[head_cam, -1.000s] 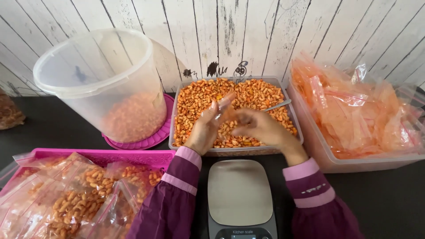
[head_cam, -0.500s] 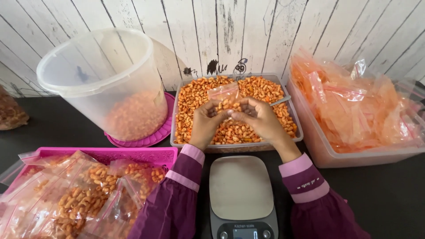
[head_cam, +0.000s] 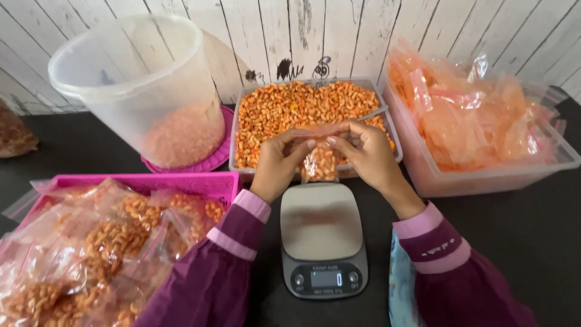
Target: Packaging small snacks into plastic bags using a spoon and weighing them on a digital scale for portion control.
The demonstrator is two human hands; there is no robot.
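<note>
Dark purple sleeves, lighter pink cuffs, small pale marking on right cuff, bare hands [head_cam: 278, 166]

**What the head view is not showing**

The fingertips of the left hand [head_cam: 279, 163] and the right hand [head_cam: 367, 158] are covering the top strip of the small clear plastic bag of orange snack pieces [head_cam: 319, 163], so whether its seal is closed is not showing. Behind the hands, they are blocking the front part of the clear rectangular tub of orange snack pieces [head_cam: 254, 97]. Left of the left hand, the picture's edge is cutting off the pink plastic tray of filled bags [head_cam: 200, 181]. Below the hands, the grey digital kitchen scale [head_cam: 322, 230] is showing a display too small to read.
</note>
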